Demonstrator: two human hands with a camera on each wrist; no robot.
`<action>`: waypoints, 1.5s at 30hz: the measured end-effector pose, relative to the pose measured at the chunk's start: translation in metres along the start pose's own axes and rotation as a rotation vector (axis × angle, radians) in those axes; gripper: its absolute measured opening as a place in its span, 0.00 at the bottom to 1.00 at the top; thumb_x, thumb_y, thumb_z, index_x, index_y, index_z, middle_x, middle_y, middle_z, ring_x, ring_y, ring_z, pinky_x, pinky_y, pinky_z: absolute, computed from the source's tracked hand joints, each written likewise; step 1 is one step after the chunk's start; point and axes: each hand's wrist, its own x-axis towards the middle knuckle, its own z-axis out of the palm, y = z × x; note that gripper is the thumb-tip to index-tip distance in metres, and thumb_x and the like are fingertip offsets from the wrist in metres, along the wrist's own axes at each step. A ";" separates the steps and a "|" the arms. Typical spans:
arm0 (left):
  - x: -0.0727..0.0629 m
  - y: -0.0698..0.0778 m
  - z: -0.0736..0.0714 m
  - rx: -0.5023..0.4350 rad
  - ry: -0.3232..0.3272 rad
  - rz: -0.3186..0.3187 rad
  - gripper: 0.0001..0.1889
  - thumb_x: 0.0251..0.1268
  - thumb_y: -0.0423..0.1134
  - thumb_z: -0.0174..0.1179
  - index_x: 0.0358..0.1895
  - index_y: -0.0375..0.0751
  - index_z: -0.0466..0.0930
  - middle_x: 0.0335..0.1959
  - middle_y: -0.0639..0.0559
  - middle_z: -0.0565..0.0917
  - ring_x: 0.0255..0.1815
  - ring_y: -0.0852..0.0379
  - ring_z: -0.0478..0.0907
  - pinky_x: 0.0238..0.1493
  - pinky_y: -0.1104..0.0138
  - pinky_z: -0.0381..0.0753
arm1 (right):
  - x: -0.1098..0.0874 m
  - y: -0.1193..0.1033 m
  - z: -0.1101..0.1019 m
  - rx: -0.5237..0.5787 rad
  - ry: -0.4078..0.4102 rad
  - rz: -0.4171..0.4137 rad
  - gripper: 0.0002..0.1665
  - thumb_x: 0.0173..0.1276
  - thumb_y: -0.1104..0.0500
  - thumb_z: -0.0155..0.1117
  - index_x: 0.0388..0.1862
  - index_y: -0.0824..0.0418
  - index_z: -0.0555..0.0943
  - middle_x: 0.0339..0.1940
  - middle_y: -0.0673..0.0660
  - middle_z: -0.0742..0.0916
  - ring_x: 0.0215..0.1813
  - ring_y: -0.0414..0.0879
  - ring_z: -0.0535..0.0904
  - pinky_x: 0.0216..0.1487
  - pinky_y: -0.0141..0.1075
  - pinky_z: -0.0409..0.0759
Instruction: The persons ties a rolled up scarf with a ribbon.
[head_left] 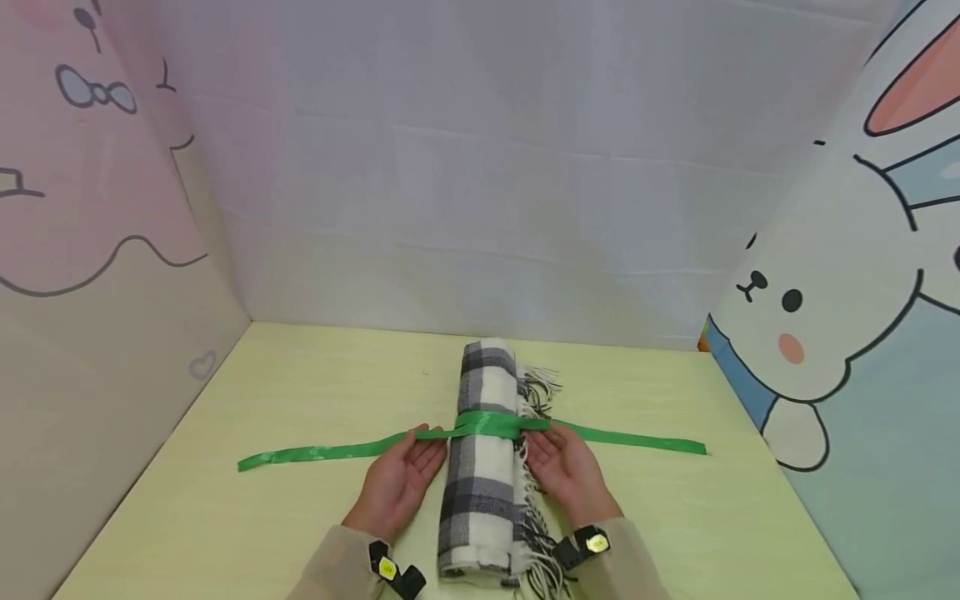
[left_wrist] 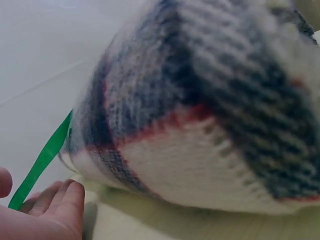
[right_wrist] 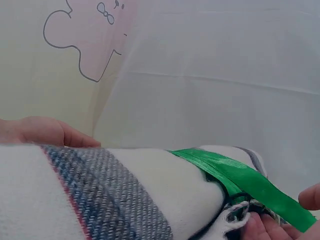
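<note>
A rolled plaid scarf (head_left: 483,492) in white, grey and black lies lengthwise on the table, its fringe (head_left: 538,533) spilling out on the right side. Around its middle passes a green ribbon (head_left: 487,422), with one tail stretching left and the other right. On the left of the roll my left hand (head_left: 401,479), palm up, pinches the ribbon between thumb and fingers. My right hand (head_left: 567,467) pinches the ribbon on the opposite side, close to the fringe. In the right wrist view the ribbon (right_wrist: 240,175) slants from the roll down to the right hand's fingers.
The pale yellow table (head_left: 337,375) is enclosed by a white cloth backdrop (head_left: 480,183) behind. Cartoon-printed panels stand at the left (head_left: 97,208) and right (head_left: 862,333). Each wrist wears a small black camera strap.
</note>
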 end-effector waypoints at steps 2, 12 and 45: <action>0.001 0.001 0.001 0.008 0.028 0.020 0.28 0.89 0.40 0.35 0.80 0.25 0.44 0.77 0.23 0.56 0.77 0.39 0.62 0.74 0.53 0.66 | 0.003 -0.002 0.002 -0.011 0.042 -0.023 0.36 0.87 0.57 0.44 0.83 0.68 0.46 0.74 0.70 0.65 0.68 0.54 0.69 0.61 0.34 0.74; 0.002 0.000 0.009 0.128 0.088 0.093 0.26 0.88 0.36 0.37 0.76 0.20 0.51 0.71 0.21 0.65 0.67 0.42 0.75 0.70 0.50 0.70 | 0.019 -0.011 0.011 0.006 0.109 -0.093 0.16 0.84 0.53 0.54 0.61 0.59 0.69 0.55 0.58 0.75 0.52 0.46 0.75 0.54 0.30 0.76; 0.002 0.028 0.009 -0.095 0.134 0.144 0.21 0.87 0.42 0.40 0.73 0.35 0.59 0.57 0.46 0.80 0.69 0.48 0.73 0.70 0.59 0.72 | -0.005 -0.028 0.011 -0.032 -0.114 -0.251 0.24 0.87 0.45 0.36 0.61 0.63 0.67 0.44 0.56 0.84 0.62 0.56 0.80 0.68 0.47 0.75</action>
